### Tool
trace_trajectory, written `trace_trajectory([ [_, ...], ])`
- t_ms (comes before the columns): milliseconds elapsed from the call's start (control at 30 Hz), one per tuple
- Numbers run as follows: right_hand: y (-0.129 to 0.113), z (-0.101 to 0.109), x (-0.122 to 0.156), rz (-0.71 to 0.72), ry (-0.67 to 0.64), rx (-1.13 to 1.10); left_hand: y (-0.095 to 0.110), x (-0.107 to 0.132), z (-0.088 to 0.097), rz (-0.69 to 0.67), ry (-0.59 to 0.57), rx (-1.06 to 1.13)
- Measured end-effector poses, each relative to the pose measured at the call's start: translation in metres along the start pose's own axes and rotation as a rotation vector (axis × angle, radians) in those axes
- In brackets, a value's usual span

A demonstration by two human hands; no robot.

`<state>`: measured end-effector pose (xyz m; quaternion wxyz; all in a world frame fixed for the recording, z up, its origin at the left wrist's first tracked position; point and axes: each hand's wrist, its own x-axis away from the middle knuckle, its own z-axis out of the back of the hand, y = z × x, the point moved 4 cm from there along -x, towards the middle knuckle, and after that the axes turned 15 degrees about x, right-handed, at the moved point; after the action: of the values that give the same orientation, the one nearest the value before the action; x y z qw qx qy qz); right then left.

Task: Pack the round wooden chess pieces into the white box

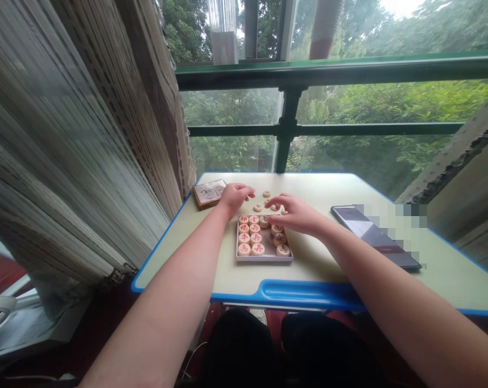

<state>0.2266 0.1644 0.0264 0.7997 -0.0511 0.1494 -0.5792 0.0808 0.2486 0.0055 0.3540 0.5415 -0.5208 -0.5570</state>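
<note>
Two bare hands reach over a pale desk [324, 269] with a blue rim. Right in the middle sits a small white tray [263, 259] with round wooden game pieces [253, 238] lined up inside, each with a red or dark mark on top.

At 11 o'clock from the tray, the left hand [234, 197] rests on the desk with its fingers curled in. It is closed loosely, and I cannot tell if a piece is inside its grip. At 1 o'clock from the tray, the right hand [296, 214] hovers over the tray's far corner. Its fingers are a little apart and point toward a few loose pieces [263, 200] lying on the desk at 12 o'clock, between the two hands. The fingertips are just beside one loose piece.

At 10 o'clock from the tray, touching nothing, lies a flat brown box lid [210, 193]. At 3 o'clock lies a dark phone [373, 236], well apart from the tray. Behind the desk is a big window [349, 108] with green trees, and a curtain [74, 140] hangs at 9 o'clock.
</note>
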Motion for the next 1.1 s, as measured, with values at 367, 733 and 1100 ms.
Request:
trace_trajectory([
  [367,0.001,0.002,0.003,0.034,-0.091,-0.037,-0.001,0.001,0.0,0.007,-0.005,-0.029],
  [733,-0.004,0.005,0.005,0.096,-0.044,0.013,-0.003,0.0,0.0,0.024,-0.005,-0.015],
  [1100,-0.002,0.01,0.011,0.206,-0.069,0.094,-0.002,0.001,0.0,0.033,-0.003,-0.011],
])
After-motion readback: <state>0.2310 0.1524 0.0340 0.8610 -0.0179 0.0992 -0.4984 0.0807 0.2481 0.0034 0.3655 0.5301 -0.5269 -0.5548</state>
